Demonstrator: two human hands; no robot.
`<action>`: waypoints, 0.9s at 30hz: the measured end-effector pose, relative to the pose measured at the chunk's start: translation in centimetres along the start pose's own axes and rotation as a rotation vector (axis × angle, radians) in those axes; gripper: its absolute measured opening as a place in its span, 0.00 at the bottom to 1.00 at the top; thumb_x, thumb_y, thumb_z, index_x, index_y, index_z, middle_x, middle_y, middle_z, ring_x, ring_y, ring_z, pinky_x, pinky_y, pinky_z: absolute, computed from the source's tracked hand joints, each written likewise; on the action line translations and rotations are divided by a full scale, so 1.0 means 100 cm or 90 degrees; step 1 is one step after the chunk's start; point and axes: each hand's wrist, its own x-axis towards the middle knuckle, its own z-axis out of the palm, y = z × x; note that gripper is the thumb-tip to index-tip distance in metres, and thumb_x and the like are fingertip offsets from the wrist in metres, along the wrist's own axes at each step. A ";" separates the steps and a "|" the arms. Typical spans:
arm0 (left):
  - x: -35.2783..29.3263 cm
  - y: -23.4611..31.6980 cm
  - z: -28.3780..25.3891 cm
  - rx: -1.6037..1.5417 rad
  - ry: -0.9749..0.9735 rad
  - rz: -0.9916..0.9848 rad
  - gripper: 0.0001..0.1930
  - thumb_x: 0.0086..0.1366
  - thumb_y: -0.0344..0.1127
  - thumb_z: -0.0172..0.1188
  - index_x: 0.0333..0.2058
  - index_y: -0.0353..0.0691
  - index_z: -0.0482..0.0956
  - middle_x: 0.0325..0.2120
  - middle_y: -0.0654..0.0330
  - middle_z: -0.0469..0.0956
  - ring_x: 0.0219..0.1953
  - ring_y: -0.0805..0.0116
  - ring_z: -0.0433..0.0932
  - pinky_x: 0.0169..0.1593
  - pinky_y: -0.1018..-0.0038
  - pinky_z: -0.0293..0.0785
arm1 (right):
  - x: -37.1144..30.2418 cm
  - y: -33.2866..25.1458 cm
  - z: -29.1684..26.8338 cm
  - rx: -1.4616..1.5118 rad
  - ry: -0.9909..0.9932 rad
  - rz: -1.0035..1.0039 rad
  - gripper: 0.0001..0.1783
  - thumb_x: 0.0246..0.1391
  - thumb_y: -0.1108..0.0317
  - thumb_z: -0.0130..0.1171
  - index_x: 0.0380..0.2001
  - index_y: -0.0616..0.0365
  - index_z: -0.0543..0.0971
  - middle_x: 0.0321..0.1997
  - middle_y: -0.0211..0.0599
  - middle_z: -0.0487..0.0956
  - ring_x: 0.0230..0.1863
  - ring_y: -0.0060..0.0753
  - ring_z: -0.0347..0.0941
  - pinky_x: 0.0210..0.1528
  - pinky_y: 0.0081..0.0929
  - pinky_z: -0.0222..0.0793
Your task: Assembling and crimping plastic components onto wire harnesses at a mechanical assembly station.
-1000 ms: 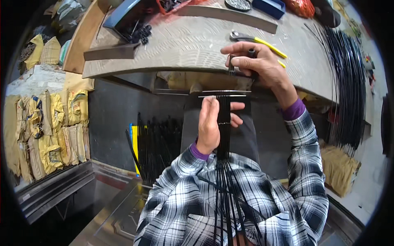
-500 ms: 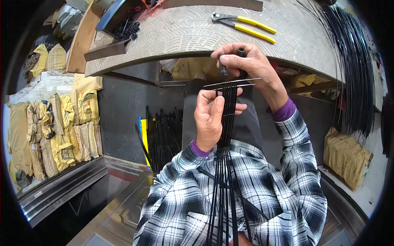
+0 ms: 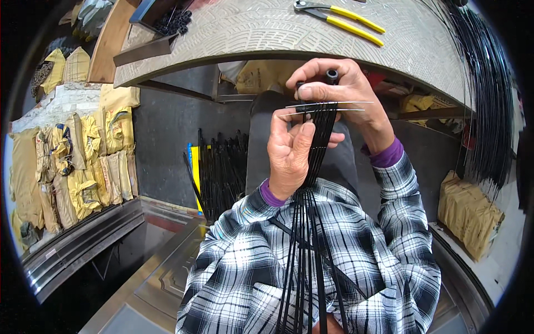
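Yellow bundles (image 3: 77, 149), brown package (image 3: 468, 216)

Strands (image 3: 319, 146) ran through the left hand (image 3: 286, 155) toward the body, with two rods (image 3: 359, 102) across their far end. Tubes (image 3: 332, 78) sat in the right hand (image 3: 349, 89), beyond the left. Past the right hand, pliers (image 3: 346, 22) lay on the table (image 3: 245, 36); wires (image 3: 489, 94) hung to its right. Left of the left hand stood a bunch of rods (image 3: 225, 172), then wrapped packs (image 3: 83, 167).
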 end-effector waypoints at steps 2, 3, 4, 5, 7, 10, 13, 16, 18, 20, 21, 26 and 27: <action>-0.001 0.001 0.001 0.000 0.001 0.002 0.14 0.65 0.31 0.45 0.45 0.34 0.53 0.38 0.44 0.72 0.34 0.59 0.78 0.38 0.72 0.77 | -0.001 -0.001 0.001 -0.002 -0.006 -0.004 0.10 0.43 0.67 0.63 0.29 0.62 0.79 0.27 0.29 0.76 0.27 0.15 0.71 0.29 0.11 0.67; -0.002 0.002 0.002 0.000 0.001 0.004 0.14 0.65 0.31 0.45 0.45 0.34 0.53 0.38 0.44 0.72 0.34 0.58 0.78 0.38 0.72 0.77 | -0.001 -0.001 0.002 0.002 0.001 0.005 0.10 0.43 0.67 0.63 0.29 0.62 0.79 0.27 0.28 0.76 0.27 0.15 0.71 0.29 0.11 0.67; -0.002 0.002 0.003 -0.001 0.000 0.004 0.14 0.65 0.31 0.45 0.45 0.34 0.53 0.38 0.44 0.72 0.34 0.58 0.78 0.38 0.72 0.77 | -0.002 -0.001 0.001 0.004 0.010 0.013 0.10 0.43 0.68 0.63 0.29 0.62 0.79 0.27 0.28 0.76 0.26 0.15 0.71 0.28 0.11 0.67; -0.002 0.003 0.004 0.001 0.009 -0.004 0.14 0.65 0.31 0.45 0.46 0.33 0.53 0.38 0.44 0.72 0.34 0.58 0.78 0.38 0.71 0.77 | -0.002 -0.001 0.001 0.003 0.010 0.014 0.10 0.43 0.68 0.63 0.29 0.62 0.79 0.27 0.28 0.76 0.26 0.15 0.71 0.28 0.11 0.67; -0.002 0.006 0.005 0.002 0.018 -0.013 0.15 0.65 0.31 0.45 0.46 0.33 0.53 0.38 0.44 0.72 0.34 0.58 0.78 0.38 0.71 0.77 | -0.001 0.000 0.003 -0.016 0.018 -0.031 0.09 0.43 0.69 0.63 0.29 0.62 0.79 0.26 0.28 0.76 0.26 0.15 0.71 0.28 0.10 0.66; -0.002 0.008 0.006 0.008 0.004 -0.005 0.17 0.65 0.31 0.45 0.49 0.33 0.52 0.38 0.44 0.72 0.35 0.58 0.78 0.38 0.70 0.77 | -0.002 0.000 0.006 -0.024 0.027 -0.071 0.10 0.44 0.69 0.62 0.30 0.63 0.79 0.25 0.29 0.76 0.25 0.14 0.70 0.26 0.11 0.66; -0.003 0.007 0.003 0.011 0.025 0.010 0.18 0.65 0.31 0.45 0.50 0.34 0.52 0.39 0.45 0.72 0.35 0.59 0.78 0.38 0.71 0.77 | -0.006 -0.001 0.011 0.055 0.058 0.000 0.13 0.47 0.67 0.60 0.35 0.65 0.77 0.28 0.31 0.75 0.23 0.13 0.68 0.24 0.12 0.65; 0.003 0.005 -0.001 -0.007 0.034 0.028 0.17 0.65 0.31 0.45 0.49 0.35 0.53 0.39 0.48 0.71 0.35 0.60 0.78 0.36 0.71 0.78 | -0.012 0.052 0.004 0.260 0.239 -0.185 0.37 0.53 0.40 0.45 0.47 0.68 0.70 0.28 0.28 0.71 0.16 0.11 0.54 0.17 0.13 0.52; 0.002 0.007 0.000 0.042 0.084 0.070 0.16 0.65 0.31 0.45 0.49 0.35 0.55 0.38 0.51 0.71 0.33 0.62 0.78 0.35 0.73 0.77 | -0.036 0.056 0.016 0.365 0.221 -0.215 0.34 0.55 0.43 0.44 0.46 0.70 0.70 0.22 0.26 0.70 0.15 0.11 0.53 0.17 0.12 0.50; 0.000 0.008 0.000 0.051 0.096 0.069 0.16 0.65 0.31 0.46 0.48 0.35 0.55 0.37 0.53 0.70 0.32 0.65 0.77 0.35 0.74 0.77 | -0.050 0.032 0.034 0.162 0.324 -0.055 0.22 0.56 0.58 0.50 0.41 0.70 0.73 0.22 0.29 0.72 0.15 0.12 0.56 0.16 0.11 0.52; -0.001 0.006 -0.002 0.059 0.090 0.096 0.15 0.65 0.31 0.46 0.48 0.34 0.55 0.36 0.54 0.70 0.32 0.67 0.77 0.35 0.75 0.77 | -0.052 0.029 0.040 0.204 0.329 -0.083 0.12 0.54 0.70 0.53 0.36 0.69 0.75 0.24 0.33 0.74 0.15 0.12 0.58 0.17 0.10 0.54; 0.002 0.003 0.003 0.111 0.132 0.157 0.15 0.64 0.29 0.46 0.48 0.34 0.56 0.37 0.55 0.68 0.30 0.72 0.74 0.33 0.76 0.77 | -0.050 0.031 0.048 0.247 0.371 -0.090 0.09 0.52 0.73 0.53 0.35 0.68 0.75 0.24 0.34 0.75 0.16 0.12 0.60 0.18 0.11 0.59; 0.001 0.003 0.003 0.112 0.130 0.157 0.15 0.64 0.29 0.46 0.48 0.34 0.56 0.37 0.55 0.68 0.30 0.72 0.74 0.33 0.76 0.77 | -0.050 0.032 0.049 0.205 0.385 -0.082 0.09 0.52 0.74 0.53 0.35 0.67 0.75 0.26 0.34 0.75 0.18 0.12 0.61 0.19 0.10 0.60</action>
